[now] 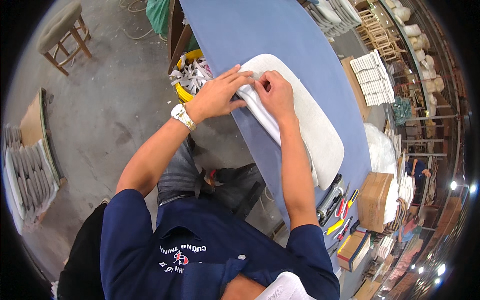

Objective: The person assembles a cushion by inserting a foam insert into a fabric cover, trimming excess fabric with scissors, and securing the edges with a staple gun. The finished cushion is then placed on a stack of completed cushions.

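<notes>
A light grey upholstered pad [312, 122] with rounded corners lies on the blue-covered table [235, 30]. White fabric [260, 111] runs in folds along its side nearest me. My left hand [216, 95], with a watch at the wrist, rests at the pad's far left corner. Its fingers are stretched out over the fabric edge, thumb apart. Close beside it, my right hand [276, 95] is closed, thumb and fingers pinching the edge of the white fabric. The fingertips partly hide the spot they grip.
Right of the pad lie a silver and black tool [330, 200], red-handled scissors [342, 207] and a yellow cutter [335, 226]. Cardboard boxes [376, 200] stand beyond. A yellow basket [186, 95] of fabric scraps is left of the table. A stool [62, 32] stands farther off.
</notes>
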The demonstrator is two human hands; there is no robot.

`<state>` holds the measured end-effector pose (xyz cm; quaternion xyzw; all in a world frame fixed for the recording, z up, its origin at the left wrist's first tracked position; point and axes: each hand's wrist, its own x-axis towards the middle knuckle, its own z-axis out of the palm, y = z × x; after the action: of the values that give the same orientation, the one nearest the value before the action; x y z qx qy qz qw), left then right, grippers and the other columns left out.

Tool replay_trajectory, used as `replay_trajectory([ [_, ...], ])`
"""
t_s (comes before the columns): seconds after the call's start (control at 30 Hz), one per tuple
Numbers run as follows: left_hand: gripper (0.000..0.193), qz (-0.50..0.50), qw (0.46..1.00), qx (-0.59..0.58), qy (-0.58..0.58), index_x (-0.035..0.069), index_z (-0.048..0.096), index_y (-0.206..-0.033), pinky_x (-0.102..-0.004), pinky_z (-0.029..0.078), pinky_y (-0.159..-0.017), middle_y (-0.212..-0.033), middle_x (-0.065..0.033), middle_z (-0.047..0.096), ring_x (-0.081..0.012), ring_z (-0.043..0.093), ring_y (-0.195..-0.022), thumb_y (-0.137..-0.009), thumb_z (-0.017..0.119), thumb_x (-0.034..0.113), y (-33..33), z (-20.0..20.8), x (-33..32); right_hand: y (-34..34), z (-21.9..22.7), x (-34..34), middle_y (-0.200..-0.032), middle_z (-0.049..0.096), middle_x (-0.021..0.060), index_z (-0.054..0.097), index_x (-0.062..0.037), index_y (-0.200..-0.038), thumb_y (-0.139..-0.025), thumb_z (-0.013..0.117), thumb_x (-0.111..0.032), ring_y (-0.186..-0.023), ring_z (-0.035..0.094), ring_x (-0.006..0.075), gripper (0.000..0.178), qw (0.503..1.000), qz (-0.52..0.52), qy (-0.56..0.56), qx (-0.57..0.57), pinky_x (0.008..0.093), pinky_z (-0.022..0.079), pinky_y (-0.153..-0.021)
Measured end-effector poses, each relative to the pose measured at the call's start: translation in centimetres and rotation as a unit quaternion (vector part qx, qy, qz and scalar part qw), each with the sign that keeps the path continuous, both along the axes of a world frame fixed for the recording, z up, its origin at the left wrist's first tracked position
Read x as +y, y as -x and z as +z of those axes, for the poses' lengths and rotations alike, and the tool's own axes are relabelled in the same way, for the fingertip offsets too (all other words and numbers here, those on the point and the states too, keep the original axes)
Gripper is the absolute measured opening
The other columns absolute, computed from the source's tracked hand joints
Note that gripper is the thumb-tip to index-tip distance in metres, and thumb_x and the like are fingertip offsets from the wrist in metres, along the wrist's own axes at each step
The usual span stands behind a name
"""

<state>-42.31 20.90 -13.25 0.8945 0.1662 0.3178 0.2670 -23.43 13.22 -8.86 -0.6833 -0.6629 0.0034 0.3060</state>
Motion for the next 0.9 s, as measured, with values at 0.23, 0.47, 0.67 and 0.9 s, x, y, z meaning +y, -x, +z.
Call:
replay_trajectory([
  [0.23,0.046,0.008,0.996,-0.013,-0.086,0.015,0.060,-0.125,-0.0409,0.060,-0.089,-0.140,0.0001,0.063,-0.0281,0.057,-0.133,-0.086,0.078,0.030,-0.1,-0.4,1.5,0.7,1.3,-1.5,-0.085,0.067,0.0094,0.069,-0.0065,-0.089,-0.088,0.074,-0.020,-0.078,0.067,0.0283,0.014,0.998,-0.017,0.052,-0.007,0.0408,0.052,-0.069],
  [0.47,0.032,0.031,0.983,0.027,-0.182,0.008,0.063,-0.119,-0.0412,0.061,-0.084,-0.126,-0.0071,0.070,-0.0281,0.064,-0.123,-0.095,0.067,0.029,-1.6,-0.5,2.4,2.3,3.7,-4.3,-0.115,0.071,0.0108,0.067,-0.0088,-0.115,-0.082,0.079,-0.024,-0.105,0.066,0.0323,0.039,0.987,0.035,0.058,-0.146,0.0442,0.048,-0.092],
  [0.67,0.028,0.006,0.990,0.067,-0.122,0.009,0.071,-0.102,-0.0497,0.053,-0.068,-0.087,-0.0160,0.073,-0.0402,0.068,-0.077,-0.099,0.061,0.035,-5.7,6.5,6.1,-0.2,7.3,-2.2,-0.110,0.072,0.0085,0.067,-0.0088,-0.114,-0.084,0.076,-0.023,-0.098,0.068,0.0294,0.035,0.961,-0.010,-0.008,-0.275,0.0428,0.048,-0.086],
  [0.9,0.031,0.006,0.987,0.115,-0.113,0.006,0.071,-0.096,-0.0503,0.053,-0.071,-0.084,-0.0183,0.072,-0.0420,0.067,-0.079,-0.099,0.060,0.035,-10.0,12.1,9.7,-5.0,10.6,3.1,-0.074,0.071,0.0104,0.068,-0.0087,-0.088,-0.088,0.068,-0.021,-0.071,0.072,0.0302,0.013,0.948,-0.033,0.000,-0.316,0.0432,0.054,-0.062],
])
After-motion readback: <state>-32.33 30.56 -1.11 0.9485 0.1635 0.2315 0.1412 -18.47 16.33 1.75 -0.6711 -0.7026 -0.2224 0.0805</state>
